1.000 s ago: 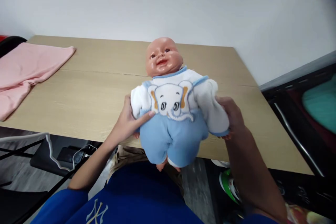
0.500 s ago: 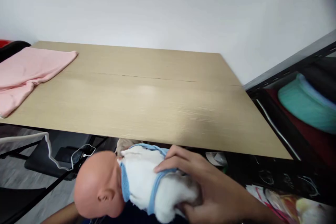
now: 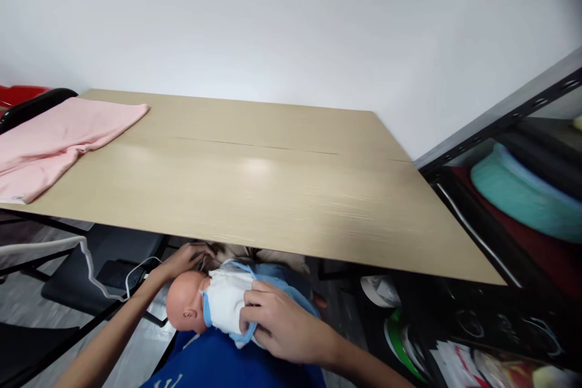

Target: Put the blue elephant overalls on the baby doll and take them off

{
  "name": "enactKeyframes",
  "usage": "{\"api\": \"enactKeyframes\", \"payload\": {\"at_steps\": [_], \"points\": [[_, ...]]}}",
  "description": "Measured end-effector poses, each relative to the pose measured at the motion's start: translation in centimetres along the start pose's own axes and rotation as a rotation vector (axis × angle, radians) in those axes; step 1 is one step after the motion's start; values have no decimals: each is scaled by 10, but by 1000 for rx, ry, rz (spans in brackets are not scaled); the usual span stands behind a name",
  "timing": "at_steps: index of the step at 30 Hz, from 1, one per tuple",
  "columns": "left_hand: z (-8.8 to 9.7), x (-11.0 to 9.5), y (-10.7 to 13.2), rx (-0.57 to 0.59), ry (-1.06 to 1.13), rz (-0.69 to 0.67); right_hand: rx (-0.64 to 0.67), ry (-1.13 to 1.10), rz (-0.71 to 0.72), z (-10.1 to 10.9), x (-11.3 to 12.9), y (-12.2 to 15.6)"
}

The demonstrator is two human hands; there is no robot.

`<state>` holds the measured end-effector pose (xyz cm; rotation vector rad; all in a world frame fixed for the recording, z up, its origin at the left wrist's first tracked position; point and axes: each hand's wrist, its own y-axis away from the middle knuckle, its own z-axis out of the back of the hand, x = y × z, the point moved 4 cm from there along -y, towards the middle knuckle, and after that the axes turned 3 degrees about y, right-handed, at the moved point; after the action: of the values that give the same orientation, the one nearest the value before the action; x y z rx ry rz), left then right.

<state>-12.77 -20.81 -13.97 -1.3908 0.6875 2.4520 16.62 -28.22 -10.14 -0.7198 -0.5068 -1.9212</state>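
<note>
A baby doll point(image 3: 213, 301) in a white top and light blue pants lies on its side across my lap, head to the left, below the near edge of the wooden table point(image 3: 254, 188). My right hand point(image 3: 277, 321) rests over the doll's torso, fingers curled onto the white top. My left hand point(image 3: 184, 259) reaches behind the doll, just above its head, at some beige cloth; its fingers are partly hidden.
A folded pink cloth point(image 3: 59, 139) lies on the table's far left. A black chair point(image 3: 31, 106) stands behind it. A dark shelf point(image 3: 500, 194) at right holds a teal bundle point(image 3: 522, 194). White cables point(image 3: 86, 254) and a black bag lie on the floor at left.
The doll has gone from upright in front of the table down onto my lap, lying on its side. The view has risen and the doll now looks farther away.
</note>
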Motion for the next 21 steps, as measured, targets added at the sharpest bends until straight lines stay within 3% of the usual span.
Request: {"api": "enactKeyframes", "payload": {"at_steps": [3, 7, 11, 13, 17, 21], "points": [[-11, -4, 6, 104, 59, -111, 20, 45, 11, -1, 2, -2], [-61, -30, 12, 334, 52, -390, -9, 166, -10, -1, 2, 4], [-98, -24, 5, 359, -60, -478, -36, 217, 3, -12, 0, 28], [-100, -16, 2, 366, -54, -463, -81, 232, 16, -23, -4, 46], [-84, -8, 0, 404, 62, -429, -296, 322, 67, -42, -12, 82], [-73, 0, -5, 417, 179, -360, -425, 340, 55, -48, -18, 102]]}}
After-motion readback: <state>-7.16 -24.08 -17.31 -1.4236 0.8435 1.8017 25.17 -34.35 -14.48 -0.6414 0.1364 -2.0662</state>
